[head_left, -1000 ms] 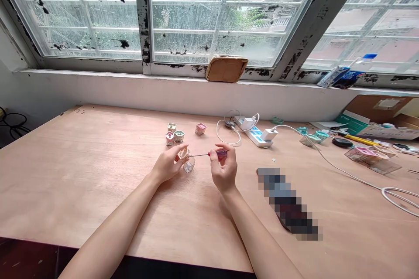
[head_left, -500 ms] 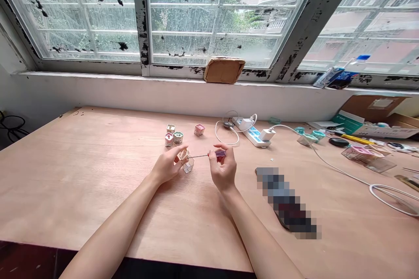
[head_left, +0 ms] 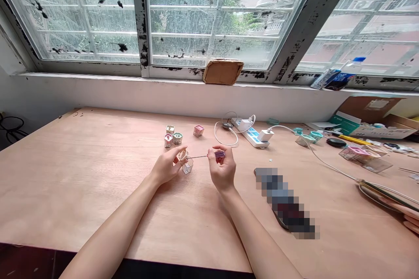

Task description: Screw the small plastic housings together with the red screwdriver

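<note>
My left hand pinches a small beige cube-shaped part just above the wooden table. A clear little box sits right under it on the table. My right hand is closed on the red-and-purple handle of a small screwdriver. Its thin shaft points left and its tip meets the beige part.
Several small coloured cubes and a pink one lie behind my hands. A white power strip with chargers and cables lies further right. Clutter and cardboard boxes fill the far right. Another person's fingers with a flat object show at the right edge.
My hands have hardly moved. Another person's fingers holding a flat object have come in at the right edge, over the white cable loop.
</note>
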A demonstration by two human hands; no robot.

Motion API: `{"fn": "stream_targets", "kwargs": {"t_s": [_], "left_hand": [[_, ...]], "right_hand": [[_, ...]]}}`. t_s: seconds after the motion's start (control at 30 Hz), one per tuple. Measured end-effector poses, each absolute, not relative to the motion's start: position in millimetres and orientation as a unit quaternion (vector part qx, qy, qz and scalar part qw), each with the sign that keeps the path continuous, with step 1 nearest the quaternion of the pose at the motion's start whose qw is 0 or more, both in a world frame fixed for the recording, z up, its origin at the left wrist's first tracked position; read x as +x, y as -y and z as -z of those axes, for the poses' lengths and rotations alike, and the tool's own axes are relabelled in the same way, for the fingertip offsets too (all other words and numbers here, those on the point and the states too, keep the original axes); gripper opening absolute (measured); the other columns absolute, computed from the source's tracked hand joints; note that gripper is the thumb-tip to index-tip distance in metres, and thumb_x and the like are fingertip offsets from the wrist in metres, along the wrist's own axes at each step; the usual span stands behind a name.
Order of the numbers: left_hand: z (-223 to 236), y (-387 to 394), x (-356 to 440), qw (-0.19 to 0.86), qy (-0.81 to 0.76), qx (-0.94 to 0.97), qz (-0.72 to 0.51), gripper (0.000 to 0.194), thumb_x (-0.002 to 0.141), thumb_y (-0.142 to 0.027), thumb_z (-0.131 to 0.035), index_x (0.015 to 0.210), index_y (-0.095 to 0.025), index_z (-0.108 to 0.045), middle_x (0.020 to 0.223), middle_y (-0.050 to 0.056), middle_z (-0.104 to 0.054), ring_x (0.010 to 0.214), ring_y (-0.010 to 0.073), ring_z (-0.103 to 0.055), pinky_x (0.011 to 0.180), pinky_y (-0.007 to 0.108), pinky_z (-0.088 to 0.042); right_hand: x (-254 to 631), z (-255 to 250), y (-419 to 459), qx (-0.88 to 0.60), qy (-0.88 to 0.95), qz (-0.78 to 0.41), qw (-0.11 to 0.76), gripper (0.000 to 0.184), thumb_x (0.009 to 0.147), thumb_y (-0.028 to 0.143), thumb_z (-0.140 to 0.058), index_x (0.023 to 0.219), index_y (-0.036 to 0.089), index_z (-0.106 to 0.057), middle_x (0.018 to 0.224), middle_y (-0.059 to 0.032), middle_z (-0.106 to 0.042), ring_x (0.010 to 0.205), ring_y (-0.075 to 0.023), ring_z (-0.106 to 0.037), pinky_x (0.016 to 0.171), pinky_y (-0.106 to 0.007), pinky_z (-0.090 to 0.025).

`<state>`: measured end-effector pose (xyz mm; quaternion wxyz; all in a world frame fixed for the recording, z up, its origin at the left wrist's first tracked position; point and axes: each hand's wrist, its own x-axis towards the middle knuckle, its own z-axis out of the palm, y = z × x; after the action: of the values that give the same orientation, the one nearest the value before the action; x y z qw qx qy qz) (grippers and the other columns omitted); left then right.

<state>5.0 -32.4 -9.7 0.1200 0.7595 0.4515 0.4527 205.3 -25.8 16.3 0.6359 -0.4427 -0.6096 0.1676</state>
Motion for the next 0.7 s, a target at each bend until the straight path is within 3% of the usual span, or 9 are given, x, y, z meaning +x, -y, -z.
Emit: {"fn": "stream_targets", "kwargs": {"t_s": [0.17, 0.43, 0.7], "left_hand": [[8.9, 32.8, 5.1, 0.121, -0.455, 0.758, -0.451, 0.041, 0.093, -0.027, -0.064, 0.133, -0.021, -0.058, 0.114, 0.007, -0.073, 0.067, 0.013, -0.068, 0.071, 0.027, -0.059], [9.8, 31.4, 4.1, 0.123, -0.453, 0.755, -0.457, 0.041, 0.094, -0.028, -0.063, 0.134, -0.022, -0.057, 0.115, 0.006, -0.073, 0.067, 0.0129, -0.067, 0.071, 0.027, -0.059], [8.6, 33.1, 4.7, 0.133, -0.46, 0.753, -0.451, 0.041, 0.092, -0.026, -0.064, 0.133, -0.021, -0.058, 0.11, 0.006, -0.073, 0.064, 0.0126, -0.066, 0.07, 0.026, -0.058]], "right_hand": [[207.1, -14.7, 25.9, -0.424, 0.623, -0.161, 0.638, 0.018, 0.088, 0.033, -0.059, 0.101, 0.021, -0.057, 0.074, -0.0001, -0.064, 0.06, -0.0156, -0.061, 0.056, -0.027, -0.048], [206.4, -16.0, 25.1, -0.445, 0.605, -0.186, 0.634, 0.023, 0.089, 0.044, -0.063, 0.089, 0.021, -0.057, 0.067, -0.001, -0.067, 0.059, -0.0176, -0.064, 0.054, -0.028, -0.049], [206.8, -12.6, 24.5, -0.422, 0.616, -0.172, 0.643, 0.017, 0.089, 0.032, -0.056, 0.102, 0.021, -0.057, 0.074, -0.0005, -0.065, 0.064, -0.0181, -0.065, 0.06, -0.03, -0.052]]}}
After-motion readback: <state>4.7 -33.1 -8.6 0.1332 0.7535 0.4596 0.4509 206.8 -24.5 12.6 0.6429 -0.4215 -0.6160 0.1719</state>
